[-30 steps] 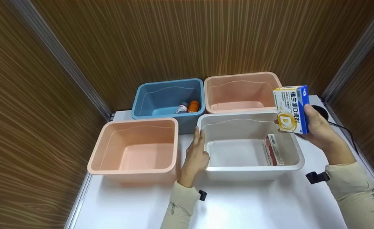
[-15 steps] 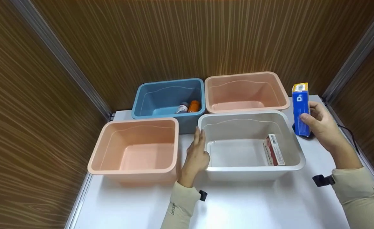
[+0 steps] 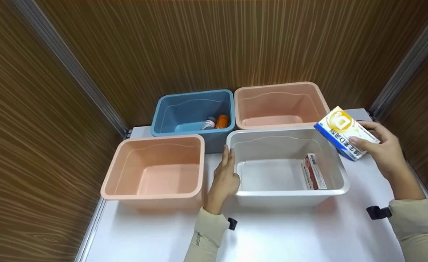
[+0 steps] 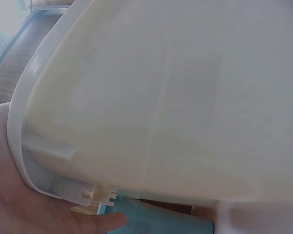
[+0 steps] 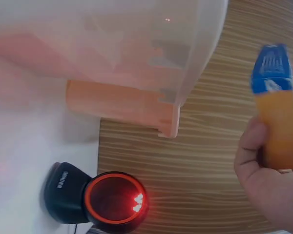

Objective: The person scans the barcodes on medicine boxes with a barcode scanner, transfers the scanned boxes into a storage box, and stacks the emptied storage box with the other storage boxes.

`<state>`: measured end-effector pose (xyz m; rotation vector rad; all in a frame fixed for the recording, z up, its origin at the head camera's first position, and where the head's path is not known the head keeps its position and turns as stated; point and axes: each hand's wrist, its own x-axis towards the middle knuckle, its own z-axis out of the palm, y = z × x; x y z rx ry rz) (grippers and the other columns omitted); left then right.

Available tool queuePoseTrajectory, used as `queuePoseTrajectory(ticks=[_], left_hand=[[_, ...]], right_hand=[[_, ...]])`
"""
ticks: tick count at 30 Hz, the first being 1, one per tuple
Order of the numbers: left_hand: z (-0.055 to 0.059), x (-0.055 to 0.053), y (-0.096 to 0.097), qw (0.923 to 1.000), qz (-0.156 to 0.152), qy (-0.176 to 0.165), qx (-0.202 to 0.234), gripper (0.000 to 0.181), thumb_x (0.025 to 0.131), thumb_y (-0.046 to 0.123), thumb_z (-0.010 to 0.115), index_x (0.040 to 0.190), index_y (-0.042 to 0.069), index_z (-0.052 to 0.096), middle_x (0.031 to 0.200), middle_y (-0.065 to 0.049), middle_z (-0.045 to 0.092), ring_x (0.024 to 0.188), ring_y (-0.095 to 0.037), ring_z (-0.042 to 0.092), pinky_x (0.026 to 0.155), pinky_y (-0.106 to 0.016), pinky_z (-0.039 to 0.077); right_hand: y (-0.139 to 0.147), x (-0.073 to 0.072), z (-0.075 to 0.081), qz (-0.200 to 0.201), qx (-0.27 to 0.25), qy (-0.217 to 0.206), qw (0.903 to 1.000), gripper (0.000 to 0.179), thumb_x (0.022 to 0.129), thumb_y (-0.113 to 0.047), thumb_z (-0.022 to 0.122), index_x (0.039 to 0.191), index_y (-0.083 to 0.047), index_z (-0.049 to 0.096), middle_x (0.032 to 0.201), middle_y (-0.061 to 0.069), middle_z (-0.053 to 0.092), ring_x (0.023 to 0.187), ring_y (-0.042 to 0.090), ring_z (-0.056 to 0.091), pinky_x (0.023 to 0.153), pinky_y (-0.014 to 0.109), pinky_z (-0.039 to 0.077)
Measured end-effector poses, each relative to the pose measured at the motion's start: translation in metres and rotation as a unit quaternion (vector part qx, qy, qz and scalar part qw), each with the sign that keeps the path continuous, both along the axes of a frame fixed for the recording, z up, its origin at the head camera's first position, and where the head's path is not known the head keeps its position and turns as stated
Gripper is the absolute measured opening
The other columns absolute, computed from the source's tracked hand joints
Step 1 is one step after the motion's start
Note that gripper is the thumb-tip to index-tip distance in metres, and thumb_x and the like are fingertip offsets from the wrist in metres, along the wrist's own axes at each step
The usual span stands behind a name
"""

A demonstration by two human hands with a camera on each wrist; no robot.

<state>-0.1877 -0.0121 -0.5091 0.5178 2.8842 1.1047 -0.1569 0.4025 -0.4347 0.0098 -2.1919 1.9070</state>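
Note:
My right hand (image 3: 388, 149) pinches a white, yellow and blue box of vitamin D drops (image 3: 344, 133), tilted above the right rim of the white bin. In the right wrist view this medicine box (image 5: 278, 122) shows a narrow orange side and a blue end, with the thumb across it. My left hand (image 3: 224, 182) rests against the left rim of the white bin (image 3: 279, 199), two fingers straight along its side. Inside that bin, by the right wall, leans a red-and-white box (image 3: 313, 171).
A black scanner (image 5: 66, 192) with a glowing red ring stands right of the white bin. Behind are a blue bin (image 3: 195, 95) holding an orange bottle (image 3: 222, 122) and a white-labelled bottle (image 3: 209, 123), and a peach bin (image 3: 279, 87). Another peach bin (image 3: 152, 196) stands left.
My right hand has shifted right and turned the vitamin D box: its blue edge faced me half a second ago, its printed front shows now, upside down. The left hand stays put.

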Motion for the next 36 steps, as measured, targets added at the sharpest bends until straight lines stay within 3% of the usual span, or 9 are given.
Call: queuePoseTrajectory(ticks=[2, 5, 8, 12, 17, 25, 32, 36], left_hand=[[0.000, 0.000, 0.000, 1.0000, 0.000, 0.002, 0.001, 0.075, 0.091, -0.004, 0.050, 0.159, -0.001, 0.021, 0.168, -0.016, 0.005, 0.150, -0.032, 0.022, 0.114, -0.051, 0.029], [-0.001, 0.000, 0.000, 1.0000, 0.000, 0.003, 0.002, 0.075, 0.090, -0.004, 0.050, 0.159, -0.001, 0.021, 0.168, -0.016, 0.005, 0.150, -0.032, 0.022, 0.113, -0.050, 0.029], [-0.001, 0.000, 0.000, 1.0000, -0.001, 0.009, 0.003, 0.074, 0.090, -0.005, 0.050, 0.159, -0.002, 0.022, 0.168, -0.017, 0.007, 0.149, -0.032, 0.023, 0.112, -0.050, 0.031], [-0.001, 0.000, 0.000, 0.9999, -0.002, 0.011, 0.005, 0.074, 0.090, -0.005, 0.050, 0.159, -0.002, 0.022, 0.168, -0.017, 0.006, 0.149, -0.032, 0.023, 0.112, -0.049, 0.032], [-0.002, 0.000, -0.001, 0.9999, 0.000, 0.011, 0.005, 0.075, 0.089, -0.005, 0.050, 0.159, -0.002, 0.022, 0.168, -0.016, 0.006, 0.149, -0.032, 0.024, 0.112, -0.048, 0.032], [-0.001, 0.001, 0.000, 0.9999, 0.002, -0.005, 0.009, 0.074, 0.091, -0.004, 0.049, 0.159, 0.000, 0.021, 0.169, -0.012, 0.003, 0.150, -0.030, 0.020, 0.114, -0.047, 0.029], [-0.002, 0.001, 0.000, 1.0000, 0.003, 0.003, 0.008, 0.075, 0.090, -0.006, 0.050, 0.159, 0.000, 0.022, 0.169, -0.014, 0.005, 0.150, -0.030, 0.021, 0.114, -0.046, 0.031], [-0.002, 0.000, 0.000, 0.9999, 0.003, 0.002, 0.010, 0.075, 0.090, -0.006, 0.051, 0.159, -0.001, 0.023, 0.169, -0.013, 0.005, 0.150, -0.030, 0.021, 0.114, -0.047, 0.030]], right_hand=[[0.004, 0.002, -0.003, 0.010, -0.113, 0.008, 0.9935, 0.038, 0.094, 0.002, 0.067, 0.131, -0.008, 0.066, 0.107, 0.003, 0.066, 0.086, 0.010, 0.068, 0.069, 0.018, 0.055], [0.010, 0.005, -0.007, 0.015, -0.246, 0.022, 0.9688, 0.031, 0.096, 0.006, 0.061, 0.125, -0.003, 0.069, 0.100, 0.009, 0.071, 0.080, 0.015, 0.071, 0.064, 0.023, 0.057], [0.018, 0.007, -0.012, -0.011, -0.309, 0.034, 0.9506, 0.027, 0.096, 0.008, 0.059, 0.119, 0.001, 0.071, 0.097, 0.012, 0.071, 0.077, 0.018, 0.072, 0.062, 0.025, 0.057], [0.029, 0.008, -0.021, -0.061, -0.345, 0.039, 0.9357, 0.024, 0.093, 0.011, 0.061, 0.114, 0.005, 0.072, 0.095, 0.014, 0.071, 0.075, 0.020, 0.073, 0.060, 0.027, 0.058], [0.042, 0.008, -0.036, -0.097, -0.369, 0.018, 0.9243, 0.025, 0.091, 0.012, 0.064, 0.112, 0.002, 0.073, 0.097, 0.013, 0.071, 0.078, 0.020, 0.073, 0.062, 0.029, 0.058], [0.064, 0.004, -0.065, -0.093, -0.386, -0.040, 0.9167, 0.024, 0.093, 0.012, 0.060, 0.102, -0.002, 0.077, 0.088, 0.011, 0.073, 0.072, 0.020, 0.073, 0.058, 0.029, 0.058], [0.073, 0.004, -0.089, -0.090, -0.336, -0.129, 0.9288, 0.019, 0.094, 0.001, 0.067, 0.101, -0.015, 0.076, 0.088, 0.003, 0.074, 0.076, 0.014, 0.072, 0.063, 0.027, 0.058], [0.073, 0.005, -0.100, -0.088, -0.309, -0.178, 0.9303, 0.017, 0.093, -0.004, 0.071, 0.097, -0.019, 0.076, 0.087, 0.000, 0.074, 0.076, 0.012, 0.072, 0.064, 0.025, 0.058]])
